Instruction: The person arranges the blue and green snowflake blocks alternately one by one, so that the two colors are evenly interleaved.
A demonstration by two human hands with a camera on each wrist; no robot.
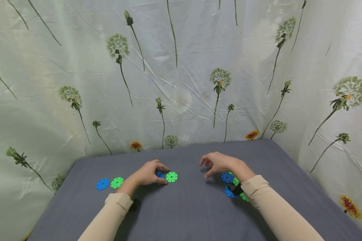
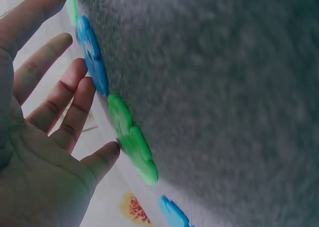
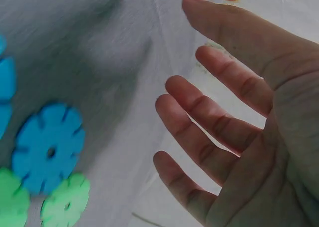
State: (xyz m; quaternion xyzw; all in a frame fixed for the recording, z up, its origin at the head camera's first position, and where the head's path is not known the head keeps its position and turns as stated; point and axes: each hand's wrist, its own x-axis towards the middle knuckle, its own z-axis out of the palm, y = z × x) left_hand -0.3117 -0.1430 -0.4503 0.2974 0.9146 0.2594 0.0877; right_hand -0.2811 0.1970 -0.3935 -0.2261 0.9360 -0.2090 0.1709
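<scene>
My left hand (image 1: 151, 173) hangs over a blue slotted disc (image 1: 160, 174), which it partly covers, with thumb and forefinger close to a green slotted disc (image 1: 171, 176). Whether the fingertips touch that green disc I cannot tell. Seen from the left wrist, the fingers are spread and loosely bent beside the blue disc (image 2: 92, 55) and another green disc (image 2: 132, 139). My right hand (image 1: 221, 163) is raised above the cloth, fingers loosely bent and nothing in them. Below its wrist lies a group of blue discs (image 3: 50, 149) and green discs (image 3: 66, 202), partly hidden by the arm.
Farther left, a blue disc (image 1: 103, 184) and a green disc (image 1: 117, 182) lie side by side on the grey cloth-covered table (image 1: 184, 214). A pale curtain (image 1: 181, 83) printed with dandelions hangs behind the table and along its sides.
</scene>
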